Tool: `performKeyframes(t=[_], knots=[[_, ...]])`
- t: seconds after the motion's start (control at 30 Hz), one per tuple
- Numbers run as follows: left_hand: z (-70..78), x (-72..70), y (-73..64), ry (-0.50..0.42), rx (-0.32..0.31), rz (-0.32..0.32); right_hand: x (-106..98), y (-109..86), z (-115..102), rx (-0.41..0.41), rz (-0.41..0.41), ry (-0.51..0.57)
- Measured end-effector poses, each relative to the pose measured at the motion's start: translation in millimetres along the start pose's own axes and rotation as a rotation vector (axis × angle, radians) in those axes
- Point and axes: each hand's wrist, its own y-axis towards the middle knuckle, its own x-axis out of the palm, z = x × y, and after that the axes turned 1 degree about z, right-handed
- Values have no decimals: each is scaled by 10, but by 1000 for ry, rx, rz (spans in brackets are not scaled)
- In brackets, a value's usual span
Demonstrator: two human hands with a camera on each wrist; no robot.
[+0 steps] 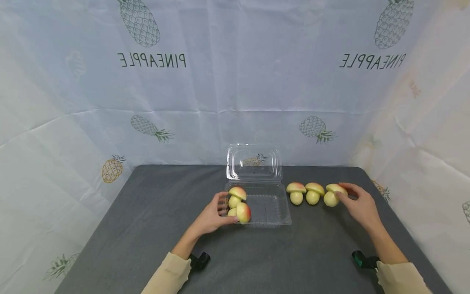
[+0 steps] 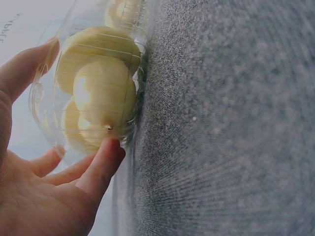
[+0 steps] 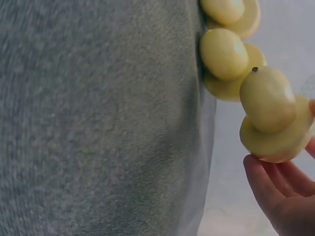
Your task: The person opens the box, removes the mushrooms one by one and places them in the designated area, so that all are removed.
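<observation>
Counted five mushroom-shaped pieces: two inside pieces sat at the left end of one clear box, three lined up right of it on the worktop. One hinged lid stood raised by the back edge. Left hand gripped the box's left end; right hand pinched the rightmost piece, near the worktop's right edge. Room remained in the box's right portion, plus a wide stretch leftward. "PINEAPPLE" read twice, mirrored, on the backdrop cloth.

Tray free at right, lid behind
</observation>
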Motion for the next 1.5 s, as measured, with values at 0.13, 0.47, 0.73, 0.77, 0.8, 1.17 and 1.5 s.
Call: performKeyframes(t=[0.13,0.47,0.73,0.77,0.8,1.17,1.5], knots=[[-2,-2,-2,0,2,2,21,35,56,15,-27,-12],[3,-3,-3,0,-9,-1,82,79,157,71,-73,-44],[13,-8,-19,4,-9,0,92,62,192,80,-107,-36],[13,-7,-18,2,-10,1,93,63,196,79,-108,-34],[12,-7,-15,0,-10,1,93,64,199,78,-108,-33],[7,1,-13,3,0,-6,62,79,259,40,-124,-34],[-10,-7,-12,24,-7,-12,1,55,149,51,-112,-43]])
